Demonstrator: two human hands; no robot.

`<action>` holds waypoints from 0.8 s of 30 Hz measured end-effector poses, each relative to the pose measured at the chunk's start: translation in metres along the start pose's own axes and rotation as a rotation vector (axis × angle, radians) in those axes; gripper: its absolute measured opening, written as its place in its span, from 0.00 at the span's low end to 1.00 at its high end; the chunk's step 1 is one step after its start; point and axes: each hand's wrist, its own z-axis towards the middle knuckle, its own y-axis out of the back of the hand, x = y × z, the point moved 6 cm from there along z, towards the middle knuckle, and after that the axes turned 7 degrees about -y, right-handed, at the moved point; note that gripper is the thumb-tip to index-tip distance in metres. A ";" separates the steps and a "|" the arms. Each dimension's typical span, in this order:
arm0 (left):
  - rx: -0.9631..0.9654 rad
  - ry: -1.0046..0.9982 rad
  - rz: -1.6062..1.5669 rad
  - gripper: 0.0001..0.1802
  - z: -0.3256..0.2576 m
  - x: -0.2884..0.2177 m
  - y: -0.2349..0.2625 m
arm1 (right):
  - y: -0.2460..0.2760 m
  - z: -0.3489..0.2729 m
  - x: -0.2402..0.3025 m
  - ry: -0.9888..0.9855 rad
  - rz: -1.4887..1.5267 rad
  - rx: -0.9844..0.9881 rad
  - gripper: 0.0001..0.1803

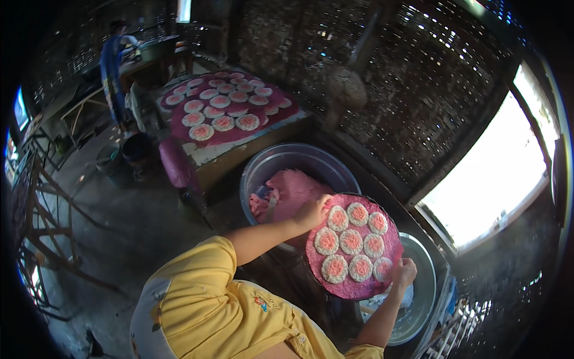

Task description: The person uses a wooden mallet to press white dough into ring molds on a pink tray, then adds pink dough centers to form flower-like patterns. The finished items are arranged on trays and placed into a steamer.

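Observation:
I hold a round pink tray (354,290) with both hands, and it carries several round white cakes with pink centres (351,242). My left hand (311,212) grips the tray's upper left rim. My right hand (404,273) grips its lower right rim. The tray hangs tilted over two metal basins. My yellow sleeves and shirt fill the lower middle of the view.
A large metal basin (281,158) with pink dough (293,188) sits just left of the tray; a second basin (426,281) lies under its right side. Behind, a table (239,146) with a pink cloth holds several more cakes. A pink stool (175,163), buckets (110,160) and a person in blue (112,66) are at the left. Woven walls close the right.

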 end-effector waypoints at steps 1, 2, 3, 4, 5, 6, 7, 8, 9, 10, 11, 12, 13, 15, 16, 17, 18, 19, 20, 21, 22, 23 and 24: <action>0.012 -0.002 0.027 0.17 0.001 -0.004 0.002 | 0.004 0.001 0.004 0.040 0.018 -0.010 0.07; -0.017 -0.041 -0.005 0.18 0.004 -0.012 0.008 | 0.010 0.001 0.010 0.078 0.043 -0.017 0.07; -0.044 -0.083 -0.040 0.18 0.007 -0.020 0.015 | 0.020 0.002 0.015 0.093 0.062 -0.019 0.06; -0.073 -0.116 -0.068 0.18 0.010 -0.030 0.024 | 0.032 0.003 0.021 0.105 0.086 -0.026 0.06; -0.073 -0.158 -0.104 0.18 0.015 -0.040 0.033 | 0.044 0.003 0.031 0.121 0.083 -0.014 0.06; -0.073 -0.188 -0.132 0.18 0.021 -0.049 0.044 | 0.057 0.003 0.042 0.136 0.084 -0.006 0.06; -0.061 -0.203 -0.155 0.18 0.027 -0.058 0.057 | 0.073 0.002 0.055 0.150 0.094 0.002 0.06; -0.024 -0.194 -0.112 0.19 0.033 -0.062 0.072 | 0.083 0.001 0.070 0.161 0.136 0.030 0.06; 0.009 -0.131 -0.118 0.19 0.039 -0.059 0.091 | 0.091 -0.001 0.089 0.184 0.152 0.035 0.07; 0.007 -0.108 -0.109 0.19 0.045 -0.054 0.115 | 0.096 -0.004 0.111 0.205 0.168 0.041 0.07; 0.005 -0.082 -0.103 0.19 0.051 -0.043 0.142 | 0.093 -0.008 0.135 0.228 0.189 0.044 0.07; -0.032 -0.098 -0.085 0.19 0.057 -0.032 0.170 | 0.089 -0.015 0.165 0.329 0.181 -0.020 0.08; -0.089 -0.128 -0.073 0.20 0.062 -0.020 0.201 | 0.079 -0.020 0.191 0.330 0.221 0.026 0.08; -0.125 -0.128 -0.007 0.21 0.051 0.007 0.255 | 0.056 -0.045 0.232 0.238 0.260 0.157 0.08; -0.141 -0.146 0.085 0.21 0.052 0.025 0.284 | 0.038 -0.053 0.261 0.258 0.322 0.152 0.08; -0.281 -0.282 0.064 0.21 0.048 0.031 0.317 | 0.024 -0.061 0.289 0.253 0.378 0.160 0.09; -0.289 -0.278 0.074 0.22 0.051 0.047 0.345 | 0.006 -0.068 0.316 0.248 0.407 0.187 0.09; -0.232 -0.161 0.153 0.23 0.047 0.070 0.371 | -0.011 -0.075 0.344 0.262 0.474 0.230 0.09; -0.271 -0.140 0.152 0.22 0.045 0.087 0.399 | -0.028 -0.083 0.371 0.304 0.466 0.191 0.09; -0.347 -0.215 0.203 0.22 0.041 0.098 0.426 | -0.046 -0.090 0.400 0.385 0.502 0.156 0.09; -0.327 -0.114 0.216 0.22 0.026 0.120 0.444 | -0.071 -0.110 0.412 0.344 0.535 0.210 0.09; -0.328 -0.058 0.228 0.23 0.031 0.142 0.466 | -0.094 -0.109 0.435 0.311 0.584 0.228 0.09; -0.342 -0.036 0.215 0.23 0.029 0.160 0.484 | -0.116 -0.115 0.453 0.312 0.646 0.287 0.10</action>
